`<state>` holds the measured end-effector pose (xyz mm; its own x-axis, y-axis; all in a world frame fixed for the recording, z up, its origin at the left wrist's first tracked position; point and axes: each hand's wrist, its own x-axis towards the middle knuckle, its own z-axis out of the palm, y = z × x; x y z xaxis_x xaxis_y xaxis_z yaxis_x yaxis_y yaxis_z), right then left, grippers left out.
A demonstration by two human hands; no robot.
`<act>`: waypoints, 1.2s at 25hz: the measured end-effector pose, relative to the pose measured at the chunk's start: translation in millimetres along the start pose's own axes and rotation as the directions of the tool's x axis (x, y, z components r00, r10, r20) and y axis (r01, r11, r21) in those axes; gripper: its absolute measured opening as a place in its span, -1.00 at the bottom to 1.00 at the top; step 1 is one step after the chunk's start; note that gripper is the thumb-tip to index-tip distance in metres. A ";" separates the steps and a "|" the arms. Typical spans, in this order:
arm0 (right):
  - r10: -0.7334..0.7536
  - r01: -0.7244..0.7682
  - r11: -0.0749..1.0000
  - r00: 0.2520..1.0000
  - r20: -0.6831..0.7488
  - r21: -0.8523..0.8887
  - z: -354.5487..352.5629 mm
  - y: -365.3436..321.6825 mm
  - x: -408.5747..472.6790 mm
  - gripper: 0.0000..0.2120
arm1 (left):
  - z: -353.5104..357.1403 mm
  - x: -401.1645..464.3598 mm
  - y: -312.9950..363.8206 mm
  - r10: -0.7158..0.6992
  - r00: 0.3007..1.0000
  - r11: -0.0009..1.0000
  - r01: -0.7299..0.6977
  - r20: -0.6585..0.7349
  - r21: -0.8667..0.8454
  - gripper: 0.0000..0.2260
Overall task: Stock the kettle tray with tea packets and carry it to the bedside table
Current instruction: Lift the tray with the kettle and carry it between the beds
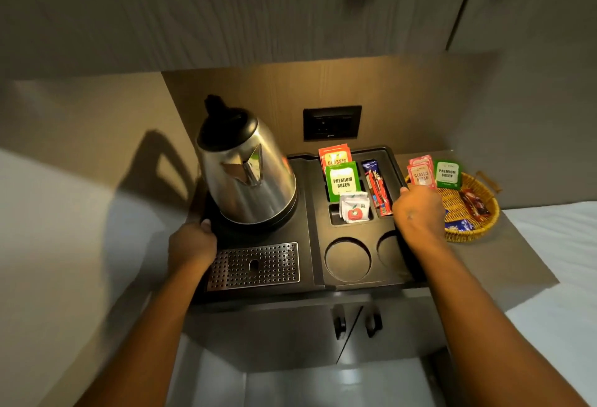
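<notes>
A black kettle tray [310,212] sits on a small grey cabinet top. A steel kettle [245,174] with a black lid stands on the tray's left half, behind a perforated metal drip grate [255,266]. In the tray's right compartments stand a red Classic packet [334,154], a Premium Green packet [343,180], a white sachet [354,207] and red and blue stick sachets [378,186]. My left hand [192,245] grips the tray's left edge. My right hand [420,212] is closed on the tray's right edge.
A wicker basket [475,212] with more tea packets and sachets stands to the right of the tray. A black wall socket [332,122] is behind it. White bedding [555,245] lies at the right. Cabinet doors with two black handles [355,322] are below.
</notes>
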<state>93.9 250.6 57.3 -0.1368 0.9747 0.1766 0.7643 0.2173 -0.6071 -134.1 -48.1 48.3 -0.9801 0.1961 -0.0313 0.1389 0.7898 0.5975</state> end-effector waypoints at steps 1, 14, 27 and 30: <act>0.009 -0.009 1.000 1.000 -0.003 0.002 -11.0 7.4 -1.9 -0.71 | -2.0 -8.0 6.8 0.046 0.999 0.998 -0.046 0.012 -0.033 -0.67; 0.471 -0.470 0.880 0.837 -0.278 0.075 -283.6 335.8 -117.7 -0.64 | 120.7 -271.3 180.5 0.591 0.727 0.779 -0.627 0.349 -0.013 -0.61; 0.722 -0.779 0.569 0.319 -0.614 0.264 -558.5 656.1 -271.4 -0.71 | 306.3 -700.3 352.5 0.786 0.163 0.425 -0.843 0.596 -0.329 -0.53; 0.717 -0.805 0.525 0.245 -0.652 0.275 -610.7 746.0 -254.9 -0.72 | 371.2 -795.2 403.7 0.814 0.080 0.349 -0.859 0.576 -0.374 -0.53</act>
<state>1083.8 132.6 32.4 0.9256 0.3612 0.1130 0.3385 -0.6567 -0.6739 754.0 330.5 17.0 0.1168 0.9929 0.0220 0.8376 -0.1104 0.5350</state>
